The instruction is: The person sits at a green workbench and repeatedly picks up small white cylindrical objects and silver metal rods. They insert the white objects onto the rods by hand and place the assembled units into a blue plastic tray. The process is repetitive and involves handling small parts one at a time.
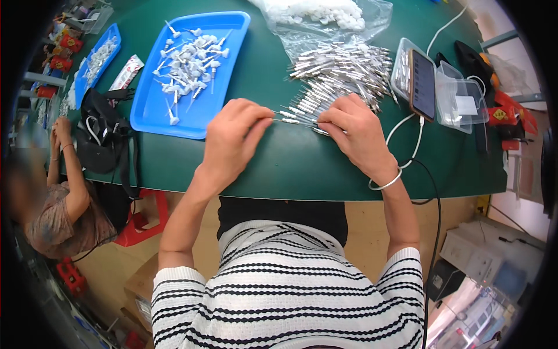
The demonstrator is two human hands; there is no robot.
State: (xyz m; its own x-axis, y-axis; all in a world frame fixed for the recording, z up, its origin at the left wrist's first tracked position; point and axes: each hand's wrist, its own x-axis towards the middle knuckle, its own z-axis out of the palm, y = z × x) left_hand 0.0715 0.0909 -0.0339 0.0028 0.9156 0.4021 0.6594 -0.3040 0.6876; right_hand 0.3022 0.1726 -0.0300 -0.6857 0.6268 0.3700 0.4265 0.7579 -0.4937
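My left hand (235,134) and my right hand (359,131) are level with each other over the green table, each with thumb and fingertips pinched. Between them runs a thin metal rod with a pale sleeve (289,121), roughly horizontal, its ends at my two fingertips. Just beyond my fingers lies a heap of similar slender silver-and-white rods (343,72). To the left of my left hand, a blue tray (237,43) holds many white-headed pieces with thin stems (200,55). What sits inside each pinch is partly hidden by the fingers.
Behind the rod heap is a clear plastic bag of white pieces (319,13). A phone (422,84) leans on a clear plastic box (401,67), its white cable (419,131) near my right wrist. Left are a black bag (99,145), another blue tray (111,36) and a seated person (70,215).
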